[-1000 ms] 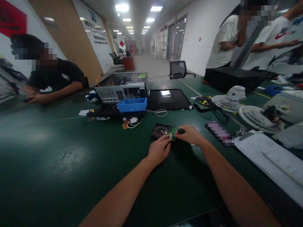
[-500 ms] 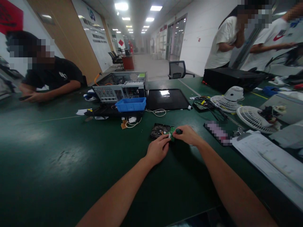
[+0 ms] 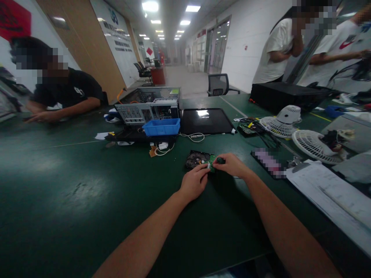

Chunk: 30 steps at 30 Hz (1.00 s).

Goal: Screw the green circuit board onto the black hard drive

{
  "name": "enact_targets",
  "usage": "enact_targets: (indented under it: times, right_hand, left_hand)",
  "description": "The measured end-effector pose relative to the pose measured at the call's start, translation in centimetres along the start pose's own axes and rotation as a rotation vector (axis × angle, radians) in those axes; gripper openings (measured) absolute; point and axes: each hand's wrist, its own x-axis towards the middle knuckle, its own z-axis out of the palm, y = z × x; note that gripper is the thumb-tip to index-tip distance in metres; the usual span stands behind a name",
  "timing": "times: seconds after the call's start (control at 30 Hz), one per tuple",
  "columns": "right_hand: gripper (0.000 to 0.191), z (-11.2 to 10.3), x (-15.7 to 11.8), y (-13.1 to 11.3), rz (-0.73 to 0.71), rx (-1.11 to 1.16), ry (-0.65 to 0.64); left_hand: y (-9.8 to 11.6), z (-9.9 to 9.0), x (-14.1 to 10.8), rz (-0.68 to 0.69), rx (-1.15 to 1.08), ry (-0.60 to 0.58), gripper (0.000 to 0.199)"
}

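Note:
A hard drive [image 3: 193,158] lies on the green table in front of me, its dark metal body to the left and a green circuit board [image 3: 213,166] at its right end. My left hand [image 3: 194,180] grips the drive's near edge, with its fingers pressed on the board side. In my right hand [image 3: 230,163] is a small screwdriver [image 3: 221,160], its dark rounded handle pinched between thumb and fingers. The screwdriver's tip is hidden by the fingers, at the board's right side.
Beyond the drive stand a blue bin [image 3: 161,127], an open computer case [image 3: 145,105] and a black panel [image 3: 207,121]. To the right lie a phone-like object [image 3: 268,163], a clipboard with papers [image 3: 327,193] and white fans [image 3: 314,146]. A person in black [image 3: 69,92] sits at left.
Both hands keep their places on the hard drive and screwdriver. The whole view has shifted very slightly; little else differs.

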Motion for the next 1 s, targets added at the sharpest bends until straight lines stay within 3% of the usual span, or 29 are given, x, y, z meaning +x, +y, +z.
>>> enact_targets:
  times: [0.6,0.77,0.9,1.0]
  right_hand:
    - [0.014,0.0,0.0,0.1,-0.025,-0.021,0.003]
    - [0.019,-0.1,0.0,0.0,0.04,0.033,0.129]
    - [0.044,-0.2,0.3,-0.4,0.125,0.364,0.275]
    - [0.042,-0.7,0.3,-1.0,0.075,0.749,0.4]
  left_hand:
    - [0.1,-0.2,0.1,-0.022,0.001,-0.027,0.035]
    - [0.2,-0.1,0.0,-0.006,-0.008,-0.006,0.034]
    - [0.4,-0.5,0.0,-0.018,-0.018,0.08,0.03]
    - [0.1,-1.4,0.3,-0.132,0.055,0.229,0.024]
